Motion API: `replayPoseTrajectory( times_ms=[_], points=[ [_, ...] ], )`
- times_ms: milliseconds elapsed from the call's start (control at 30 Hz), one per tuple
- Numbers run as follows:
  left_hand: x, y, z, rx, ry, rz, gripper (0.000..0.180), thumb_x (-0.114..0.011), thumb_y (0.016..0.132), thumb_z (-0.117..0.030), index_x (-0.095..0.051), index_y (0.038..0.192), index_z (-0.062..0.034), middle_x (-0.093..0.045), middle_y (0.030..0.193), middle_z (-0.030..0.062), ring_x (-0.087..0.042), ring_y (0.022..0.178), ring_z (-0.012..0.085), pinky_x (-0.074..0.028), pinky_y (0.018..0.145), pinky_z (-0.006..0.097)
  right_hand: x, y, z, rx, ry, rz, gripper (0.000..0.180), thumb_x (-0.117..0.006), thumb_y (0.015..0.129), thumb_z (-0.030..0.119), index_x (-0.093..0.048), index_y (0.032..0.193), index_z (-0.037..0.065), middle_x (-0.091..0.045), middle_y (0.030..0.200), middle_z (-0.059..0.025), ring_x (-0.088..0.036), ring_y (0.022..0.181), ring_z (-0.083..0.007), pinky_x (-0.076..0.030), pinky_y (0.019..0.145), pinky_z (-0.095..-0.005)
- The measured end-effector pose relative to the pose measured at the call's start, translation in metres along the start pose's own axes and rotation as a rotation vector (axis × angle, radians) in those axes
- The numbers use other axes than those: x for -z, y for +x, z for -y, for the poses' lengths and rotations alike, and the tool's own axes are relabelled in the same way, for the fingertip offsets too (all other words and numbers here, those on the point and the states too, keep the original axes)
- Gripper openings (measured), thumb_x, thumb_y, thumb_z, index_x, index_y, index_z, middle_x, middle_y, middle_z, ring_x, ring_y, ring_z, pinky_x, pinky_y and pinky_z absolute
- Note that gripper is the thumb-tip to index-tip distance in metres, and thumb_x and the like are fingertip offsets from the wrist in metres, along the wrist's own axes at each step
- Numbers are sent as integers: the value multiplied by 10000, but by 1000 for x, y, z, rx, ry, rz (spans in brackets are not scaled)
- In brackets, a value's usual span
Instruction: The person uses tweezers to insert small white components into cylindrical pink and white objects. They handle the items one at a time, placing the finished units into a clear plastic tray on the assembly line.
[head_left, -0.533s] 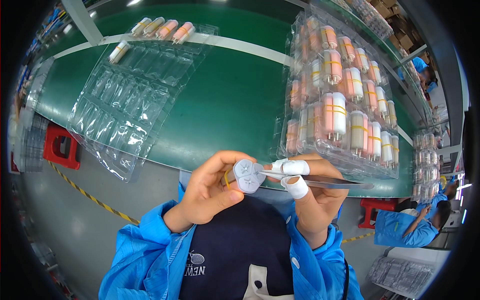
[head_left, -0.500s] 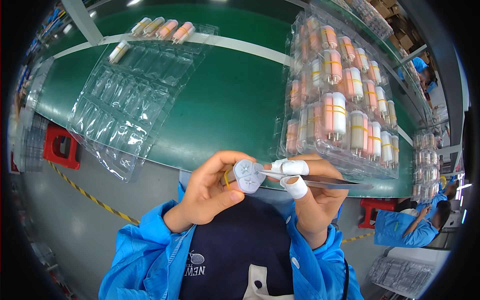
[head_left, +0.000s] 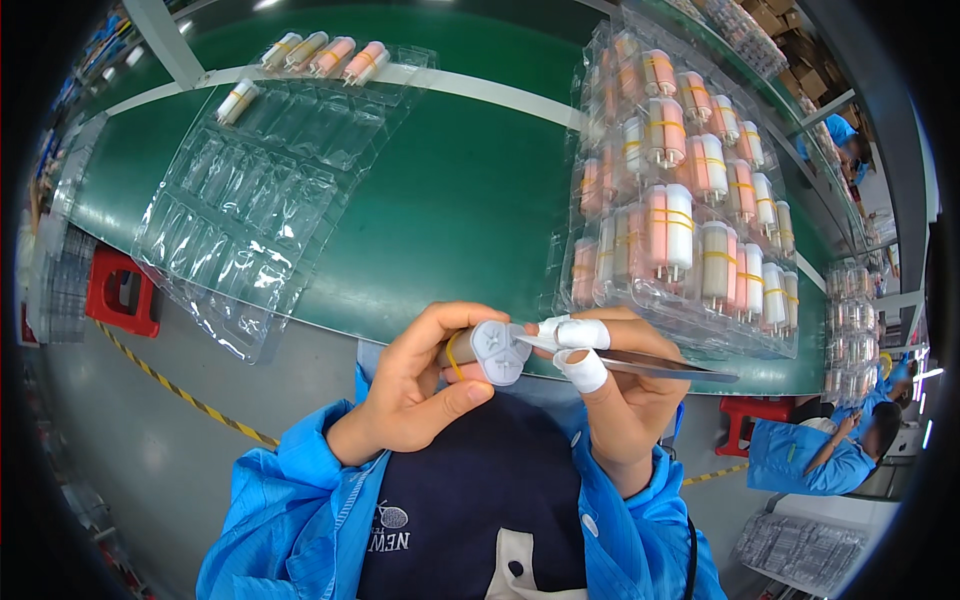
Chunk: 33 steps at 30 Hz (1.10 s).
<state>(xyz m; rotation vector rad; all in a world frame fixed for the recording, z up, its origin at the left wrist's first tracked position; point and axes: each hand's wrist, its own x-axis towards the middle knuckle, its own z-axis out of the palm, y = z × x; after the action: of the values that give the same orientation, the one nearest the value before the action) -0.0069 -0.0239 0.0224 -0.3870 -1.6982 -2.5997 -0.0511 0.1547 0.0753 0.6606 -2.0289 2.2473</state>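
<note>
My left hand (head_left: 400,395) is closed round a small bundle of capped tubes tied with a yellow rubber band. Its pale grey, three-lobed end cap (head_left: 499,353) faces right, with cross-shaped marks on the lobes. Metal tweezers (head_left: 650,366) are pinched in my right hand (head_left: 640,410), whose thumb and a finger are wrapped in white tape. Their tips meet the upper right lobe of the cap; whether they grip anything there is too small to tell.
A clear blister tray (head_left: 250,195) lies on the green table (head_left: 470,190) at left, with several banded tube bundles (head_left: 330,58) at its far end. Stacked trays of pink, white and grey bundles (head_left: 668,225) stand at right. Red stools (head_left: 122,292) are below; a co-worker (head_left: 815,455) sits at right.
The tweezers and my right hand have shifted slightly left and tilted a little. The cap has turned slightly in my left hand, which otherwise stays in place.
</note>
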Motion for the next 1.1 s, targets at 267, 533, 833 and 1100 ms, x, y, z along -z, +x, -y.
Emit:
replayPoseTrajectory(
  times_ms=[267, 533, 833, 1100],
  points=[
    [2, 0, 1, -11, 25, 4, 507, -660, 876, -164, -421, 1255, 73, -550, 1199, 203, -544, 1133, 240, -424, 978, 376, 2, 1, -3, 19, -3, 29, 167, -677, 823, -40, -676, 990, -44, -677, 931, -158, -656, 783, -172, -532, 662, -263],
    [3, -1, 4, -36, 45, 9, 493, -657, 881, -155, -424, 1247, 79, -552, 1198, 207, -549, 1130, 242, -430, 975, 376, 2, 0, -5, 2, 27, 32, 165, -673, 827, -43, -673, 992, -45, -673, 932, -157, -657, 779, -170, -537, 657, -266],
    [1, 0, 1, -26, 21, 15, 492, -658, 884, -163, -424, 1245, 77, -547, 1201, 208, -549, 1137, 244, -432, 978, 380, 2, 0, -4, 23, 26, 17, 159, -683, 817, -42, -674, 976, -51, -673, 927, -169, -666, 759, -180, -547, 638, -273],
    [2, 0, 2, -24, 35, 12, 497, -660, 881, -159, -422, 1250, 75, -543, 1204, 204, -544, 1140, 242, -425, 983, 376, 4, 2, -4, 34, -8, 41, 162, -681, 818, -42, -677, 980, -48, -676, 941, -172, -666, 759, -181, -546, 639, -274]
  ],
)
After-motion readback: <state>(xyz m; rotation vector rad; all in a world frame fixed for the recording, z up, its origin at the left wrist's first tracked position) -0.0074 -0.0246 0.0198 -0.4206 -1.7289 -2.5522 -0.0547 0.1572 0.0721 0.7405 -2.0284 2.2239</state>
